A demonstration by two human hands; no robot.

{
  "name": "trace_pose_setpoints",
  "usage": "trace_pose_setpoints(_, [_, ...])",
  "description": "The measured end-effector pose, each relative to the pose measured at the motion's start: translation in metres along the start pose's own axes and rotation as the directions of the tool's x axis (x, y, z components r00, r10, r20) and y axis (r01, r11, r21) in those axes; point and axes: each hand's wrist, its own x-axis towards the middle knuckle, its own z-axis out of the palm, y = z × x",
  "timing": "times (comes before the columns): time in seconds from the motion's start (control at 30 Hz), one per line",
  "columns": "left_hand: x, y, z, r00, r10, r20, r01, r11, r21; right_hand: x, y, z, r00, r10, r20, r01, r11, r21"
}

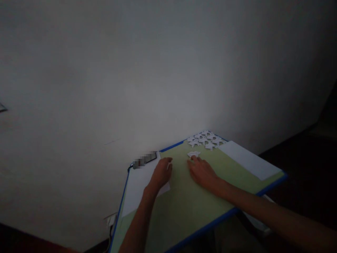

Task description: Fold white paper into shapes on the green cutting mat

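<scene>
Over the left white sheet of paper (139,188), near its right edge, is my left hand (162,172). Its fingers bend toward the right, with a gap between thumb and fingers and nothing visible in them. My right hand (202,171) rests low over the green tabletop (181,203), palm down. Its fingertips touch the near edge of a small folded white paper piece (194,153), and thumb and forefinger are apart. Several similar folded paper pieces with pointed corners (210,144) lie grouped at the table's far corner, beyond the right hand.
A second white sheet (249,160) lies along the table's right side. A dark device, partly blurred out (150,157), with a cable sits at the back left edge. Blue edging (283,175) borders the table, which stands by a grey wall (158,77).
</scene>
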Motion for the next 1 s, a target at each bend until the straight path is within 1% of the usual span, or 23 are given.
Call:
trace_pose_setpoints(0.03, [0.010, 0.014, 0.012, 0.998, 0.047, 0.039, -0.047, 0.999, 0.003, -0.002, -0.004, 0.000, 0.996, -0.087, 0.028, 0.086, 0.995, 0.049])
trace_pose_setpoints(0.07, [0.019, 0.026, 0.022, 0.993, 0.079, 0.086, -0.081, 0.997, 0.014, -0.004, -0.006, 0.001, 0.980, -0.194, 0.047, 0.189, 0.977, 0.098])
trace_pose_setpoints(0.1, [0.027, 0.035, 0.032, 0.988, 0.089, 0.124, -0.093, 0.995, 0.029, -0.006, -0.007, 0.001, 0.962, -0.268, 0.057, 0.258, 0.956, 0.140])
trace_pose_setpoints(0.13, [0.034, 0.042, 0.039, 0.981, 0.088, 0.174, -0.098, 0.994, 0.048, -0.007, -0.007, 0.003, 0.943, -0.327, 0.056, 0.313, 0.933, 0.180])
trace_pose_setpoints(0.2, [0.044, 0.049, 0.050, 0.962, 0.095, 0.254, -0.118, 0.990, 0.074, -0.007, -0.004, 0.005, 0.932, -0.360, 0.033, 0.343, 0.911, 0.229])
trace_pose_setpoints(0.3, [0.050, 0.050, 0.055, 0.943, 0.103, 0.317, -0.142, 0.985, 0.102, -0.007, 0.002, 0.005, 0.942, -0.335, -0.025, 0.329, 0.909, 0.257])
trace_pose_setpoints(0.37, [0.051, 0.049, 0.057, 0.937, 0.115, 0.331, -0.160, 0.980, 0.114, -0.007, 0.003, 0.004, 0.958, -0.278, -0.078, 0.288, 0.921, 0.262])
trace_pose_setpoints(0.43, [0.053, 0.050, 0.060, 0.937, 0.115, 0.329, -0.168, 0.976, 0.136, -0.007, 0.003, 0.002, 0.961, -0.232, -0.147, 0.265, 0.924, 0.274])
trace_pose_setpoints(0.53, [0.061, 0.055, 0.070, 0.944, 0.098, 0.315, -0.157, 0.973, 0.167, -0.007, 0.002, 0.003, 0.936, -0.239, -0.260, 0.314, 0.899, 0.304])
trace_pose_setpoints(0.63, [0.069, 0.061, 0.081, 0.948, 0.106, 0.300, -0.157, 0.976, 0.150, -0.006, 0.002, 0.006, 0.911, -0.234, -0.339, 0.348, 0.878, 0.329])
trace_pose_setpoints(0.73, [0.074, 0.067, 0.086, 0.950, 0.094, 0.298, -0.146, 0.977, 0.158, -0.005, 0.004, 0.008, 0.899, -0.215, -0.383, 0.353, 0.871, 0.342])
trace_pose_setpoints(0.87, [0.075, 0.071, 0.087, 0.948, 0.078, 0.309, -0.142, 0.972, 0.189, -0.005, 0.004, 0.010, 0.887, -0.201, -0.415, 0.369, 0.850, 0.377])
trace_pose_setpoints(1.0, [0.076, 0.072, 0.088, 0.952, 0.072, 0.299, -0.141, 0.967, 0.214, -0.005, 0.001, 0.009, 0.873, -0.234, -0.428, 0.400, 0.845, 0.355])
